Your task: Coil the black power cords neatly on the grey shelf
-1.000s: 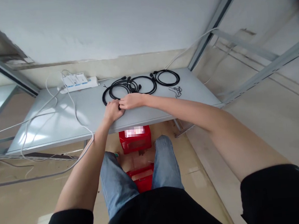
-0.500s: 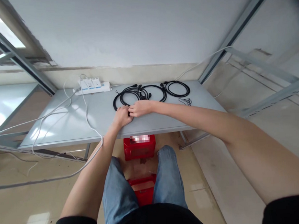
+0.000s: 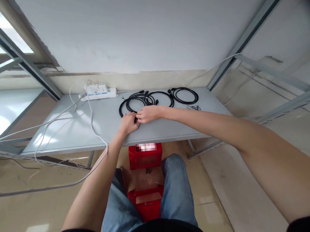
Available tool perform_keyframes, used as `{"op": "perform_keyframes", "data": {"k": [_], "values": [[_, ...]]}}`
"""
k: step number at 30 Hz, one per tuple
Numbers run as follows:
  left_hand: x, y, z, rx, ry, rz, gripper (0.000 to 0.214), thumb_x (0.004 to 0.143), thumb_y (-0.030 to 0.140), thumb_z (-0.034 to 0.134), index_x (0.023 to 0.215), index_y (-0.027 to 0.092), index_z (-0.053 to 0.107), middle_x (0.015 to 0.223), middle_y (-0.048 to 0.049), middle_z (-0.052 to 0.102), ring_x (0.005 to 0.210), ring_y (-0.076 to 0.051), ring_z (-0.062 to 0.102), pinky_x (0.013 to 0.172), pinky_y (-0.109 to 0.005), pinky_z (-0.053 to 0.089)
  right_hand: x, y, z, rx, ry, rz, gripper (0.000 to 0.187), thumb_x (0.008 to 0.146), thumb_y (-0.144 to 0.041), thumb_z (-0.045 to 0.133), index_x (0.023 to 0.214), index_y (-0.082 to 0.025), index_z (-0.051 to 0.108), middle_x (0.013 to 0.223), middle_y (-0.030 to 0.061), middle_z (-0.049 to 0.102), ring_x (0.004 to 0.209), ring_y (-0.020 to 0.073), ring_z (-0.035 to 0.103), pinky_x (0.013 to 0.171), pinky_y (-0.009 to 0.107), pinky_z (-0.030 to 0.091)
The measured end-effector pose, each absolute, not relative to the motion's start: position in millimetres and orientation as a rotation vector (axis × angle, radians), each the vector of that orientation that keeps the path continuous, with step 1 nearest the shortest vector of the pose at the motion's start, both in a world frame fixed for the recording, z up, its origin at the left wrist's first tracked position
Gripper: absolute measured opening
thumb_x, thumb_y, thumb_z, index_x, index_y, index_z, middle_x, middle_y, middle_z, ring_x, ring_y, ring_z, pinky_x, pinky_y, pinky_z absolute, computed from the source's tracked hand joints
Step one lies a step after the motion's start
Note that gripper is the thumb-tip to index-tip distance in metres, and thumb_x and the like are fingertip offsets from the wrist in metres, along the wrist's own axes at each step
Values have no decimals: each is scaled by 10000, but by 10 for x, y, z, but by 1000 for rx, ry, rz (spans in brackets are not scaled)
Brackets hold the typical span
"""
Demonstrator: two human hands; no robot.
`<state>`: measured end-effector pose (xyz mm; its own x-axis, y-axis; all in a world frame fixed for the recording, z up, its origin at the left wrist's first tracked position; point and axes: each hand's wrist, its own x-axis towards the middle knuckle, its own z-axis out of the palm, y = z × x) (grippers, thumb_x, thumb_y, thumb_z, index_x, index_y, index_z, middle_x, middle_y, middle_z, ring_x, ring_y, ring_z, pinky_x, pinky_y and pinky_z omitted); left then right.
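Note:
Several black power cables with plugs lie coiled and overlapping on the grey shelf. At the near side of the left cable coil, my left hand and my right hand meet, fingers closed. A bit of black cable shows between them; the rest of what they grip is hidden. Partly behind my right hand lies a middle cable coil. Another cable coil rests apart to the right. Thin black ties lie in front of that one, close to my right forearm.
A white power strip with adapters stands at the back left. Its white cord runs over the shelf edge and across my left forearm. Metal posts frame both sides. Below, a red crate and a red box sit near my legs.
The whole view has shifted slightly downward and right with my head. Both hands stay together at the cable coil, with only slight finger movement; the coils lie as before.

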<state>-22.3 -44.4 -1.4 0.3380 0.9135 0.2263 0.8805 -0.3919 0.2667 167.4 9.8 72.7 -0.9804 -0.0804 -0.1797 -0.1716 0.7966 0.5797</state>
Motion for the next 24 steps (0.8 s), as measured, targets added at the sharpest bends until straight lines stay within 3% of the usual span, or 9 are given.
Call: {"op": "perform_keyframes", "data": {"k": [4, 7, 11, 15, 18, 21, 24], "values": [[-225, -443, -9, 2490, 1677, 534, 179, 949, 291, 564, 1010, 208, 710, 1141, -132, 770, 1164, -337, 685, 975, -436, 496, 1701, 43, 722, 29, 2925, 798, 367, 1025, 31, 407, 1052, -123, 738, 1025, 121, 740, 950, 223, 666, 649, 306, 447], [-224, -440, -2, 2496, 1671, 537, 158, 914, 244, 556, 976, 210, 698, 1103, -125, 767, 1136, -327, 685, 943, -431, 493, 1741, -99, 634, 472, 3041, 567, 286, 1057, -52, 452, 1082, -108, 731, 1007, 132, 736, 941, 233, 661, 724, 323, 452], [-221, -435, 0, 2509, 1674, 531, 130, 893, 237, 552, 921, 219, 678, 1042, -122, 757, 1110, -324, 681, 924, -429, 484, 1718, -339, 445, 1268, 3150, 84, 208, 1062, -166, 527, 1042, -133, 732, 1033, 119, 756, 939, 222, 680, 776, 314, 443], [-223, -428, -12, 2515, 1659, 546, 122, 911, 320, 582, 882, 226, 655, 1024, -121, 751, 1086, -325, 680, 907, -430, 477, 1575, -463, 342, 2063, 2991, -511, 110, 944, -167, 649, 902, -188, 749, 917, 59, 783, 895, 208, 715, 773, 280, 470], [-226, -425, -20, 2527, 1634, 556, 186, 936, 389, 590, 886, 223, 658, 1026, -117, 750, 1083, -325, 680, 918, -437, 474, 1437, -485, 345, 2524, 2599, -1220, 98, 858, -157, 689, 765, -185, 703, 808, 48, 766, 751, 179, 714, 667, 244, 490], [-226, -435, -15, 2535, 1624, 541, 188, 939, 374, 585, 939, 216, 685, 1046, -119, 750, 1098, -324, 678, 931, -440, 475, 1340, -482, 347, 2731, 2014, -1906, 200, 866, -171, 676, 677, -182, 611, 703, 30, 717, 540, 122, 642, 508, 214, 437], [-221, -450, 1, 2533, 1626, 538, 169, 926, 333, 581, 961, 211, 693, 1072, -125, 750, 1111, -325, 673, 939, -441, 475, 1349, -448, 335, 2690, 1969, -1984, 212, 888, -196, 694, 697, -182, 602, 675, 19, 695, 538, 121, 659, 489, 200, 428]]}}
